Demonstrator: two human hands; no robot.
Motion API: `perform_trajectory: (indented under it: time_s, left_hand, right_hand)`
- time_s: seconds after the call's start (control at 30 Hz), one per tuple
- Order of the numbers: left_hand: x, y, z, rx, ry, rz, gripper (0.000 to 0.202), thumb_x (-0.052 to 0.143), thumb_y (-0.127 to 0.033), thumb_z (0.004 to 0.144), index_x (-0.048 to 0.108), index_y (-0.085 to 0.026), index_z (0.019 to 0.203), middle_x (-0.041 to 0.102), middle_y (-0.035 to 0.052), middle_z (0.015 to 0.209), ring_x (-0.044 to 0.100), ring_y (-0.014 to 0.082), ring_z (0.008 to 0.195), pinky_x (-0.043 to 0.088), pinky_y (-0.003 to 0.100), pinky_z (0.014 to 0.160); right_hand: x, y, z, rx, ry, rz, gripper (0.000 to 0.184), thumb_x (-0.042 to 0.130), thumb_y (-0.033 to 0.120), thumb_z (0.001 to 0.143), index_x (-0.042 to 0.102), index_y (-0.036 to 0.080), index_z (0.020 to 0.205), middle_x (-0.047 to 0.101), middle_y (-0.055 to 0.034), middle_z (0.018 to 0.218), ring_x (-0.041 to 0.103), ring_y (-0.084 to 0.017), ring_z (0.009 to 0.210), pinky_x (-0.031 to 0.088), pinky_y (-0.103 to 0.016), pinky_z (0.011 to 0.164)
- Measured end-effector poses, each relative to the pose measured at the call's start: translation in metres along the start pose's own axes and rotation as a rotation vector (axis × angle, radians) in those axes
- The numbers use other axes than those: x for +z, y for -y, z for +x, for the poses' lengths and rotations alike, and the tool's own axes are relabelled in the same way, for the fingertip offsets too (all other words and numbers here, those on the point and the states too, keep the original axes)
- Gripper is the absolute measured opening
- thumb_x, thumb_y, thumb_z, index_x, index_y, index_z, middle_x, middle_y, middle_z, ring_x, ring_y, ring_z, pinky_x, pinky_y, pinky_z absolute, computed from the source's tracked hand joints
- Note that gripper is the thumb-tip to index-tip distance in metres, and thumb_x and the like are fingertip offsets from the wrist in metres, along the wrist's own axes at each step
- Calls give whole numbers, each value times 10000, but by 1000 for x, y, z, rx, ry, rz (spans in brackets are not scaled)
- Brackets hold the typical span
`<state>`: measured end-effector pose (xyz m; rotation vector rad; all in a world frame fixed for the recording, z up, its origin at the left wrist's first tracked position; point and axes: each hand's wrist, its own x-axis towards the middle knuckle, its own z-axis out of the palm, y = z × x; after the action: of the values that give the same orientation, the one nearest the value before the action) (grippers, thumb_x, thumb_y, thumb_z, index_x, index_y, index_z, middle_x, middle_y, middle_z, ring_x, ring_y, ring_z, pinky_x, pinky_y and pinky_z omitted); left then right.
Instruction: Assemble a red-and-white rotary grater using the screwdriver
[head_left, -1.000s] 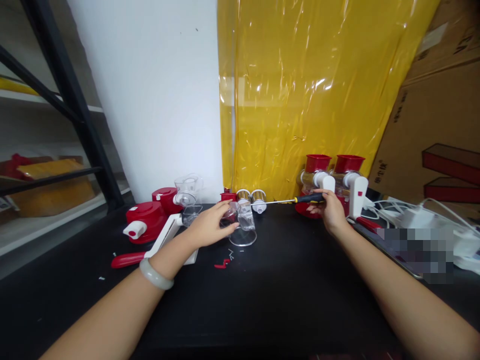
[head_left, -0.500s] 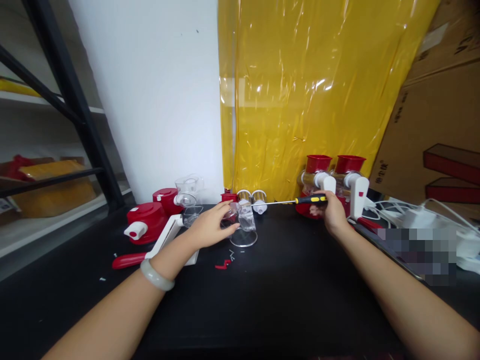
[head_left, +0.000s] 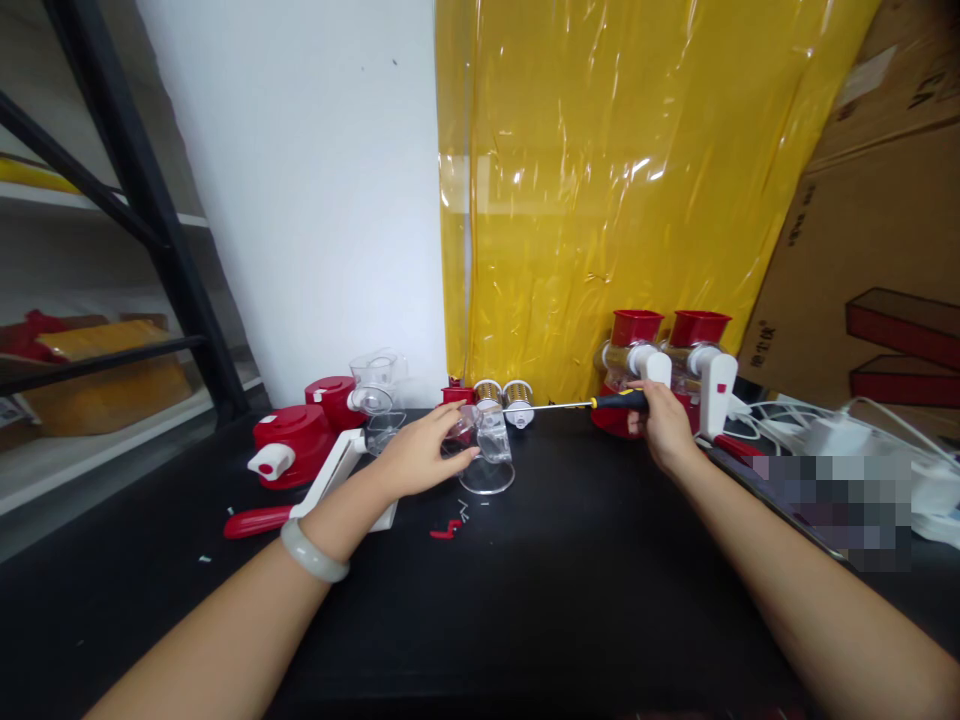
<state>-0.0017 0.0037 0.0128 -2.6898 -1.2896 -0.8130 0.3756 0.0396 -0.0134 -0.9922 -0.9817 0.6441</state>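
My left hand (head_left: 431,448) is closed around a clear plastic grater housing (head_left: 493,440), which lies on its side on the black table. In my right hand (head_left: 664,425) is a screwdriver (head_left: 619,400) with a black and yellow handle, held level. Its shaft points left and the tip meets the housing's upper right side; the exact contact is too small to make out. Just in front of the housing lie several small screws (head_left: 463,511) and a red plastic piece (head_left: 447,530). Two white-rimmed grater drums (head_left: 518,402) stand behind it.
On the left are red bases (head_left: 292,445) and a white crank with a red handle (head_left: 259,521). Two assembled rotary graters (head_left: 701,345) stand at the right rear, by white cables and chargers (head_left: 836,437). A yellow plastic curtain (head_left: 600,200) hangs behind; a cardboard box (head_left: 862,240) leans right.
The screwdriver handle has turned in my right hand, with less yellow showing, and the fingers have shifted around it. My left hand and the housing have stayed in place.
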Motion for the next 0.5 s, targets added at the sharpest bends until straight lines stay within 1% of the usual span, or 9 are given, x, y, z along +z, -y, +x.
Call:
perform_trajectory:
  time_s: [0.1, 0.17, 0.23, 0.33, 0.4, 0.5]
  left_hand:
    - [0, 0, 0, -8, 5, 3, 486, 553, -539, 911, 579, -205, 1262, 510, 122, 1494, 578, 314, 1281, 511, 463, 1029]
    - [0, -1, 1, -10, 5, 9, 485, 554, -543, 909, 583, -204, 1256, 512, 123, 1491, 581, 316, 1278, 512, 462, 1027]
    - [0, -1, 1, -3, 2, 10, 480, 552, -540, 910, 585, -200, 1246, 520, 127, 1482, 580, 314, 1279, 509, 455, 1031]
    - [0, 0, 1, 8, -3, -1, 470, 549, -540, 910, 588, -200, 1233, 525, 128, 1476, 581, 309, 1279, 505, 449, 1039]
    - [0, 0, 1, 10, -4, -8, 458, 549, -544, 908, 596, -206, 1215, 528, 125, 1474, 586, 312, 1273, 504, 456, 1040]
    - [0, 0, 0, 2, -1, -7, 461, 546, -554, 905, 601, -206, 1203, 527, 129, 1475, 584, 320, 1273, 503, 468, 1039]
  right_hand:
    - [0, -1, 0, -19, 6, -23, 431, 594, 606, 819, 631, 192, 932, 494, 59, 425, 449, -112, 338, 384, -220, 346]
    - [0, -1, 0, 25, -2, -4, 457, 562, 632, 827, 627, 191, 927, 515, 45, 443, 486, -129, 352, 408, -236, 352]
    - [1, 1, -1, 75, 0, 47, 471, 499, 645, 846, 615, 195, 924, 576, 13, 508, 561, -159, 402, 449, -260, 371]
    - [0, 2, -1, 74, 27, 126, 426, 456, 607, 851, 597, 213, 935, 671, -23, 687, 654, -184, 512, 500, -282, 406]
    - [0, 1, 0, 48, 57, 152, 371, 477, 554, 832, 599, 223, 946, 691, -17, 769, 673, -177, 550, 509, -275, 414]
    - [-1, 2, 0, 46, 59, 158, 309, 528, 479, 792, 603, 222, 947, 678, 8, 745, 646, -154, 511, 485, -252, 389]
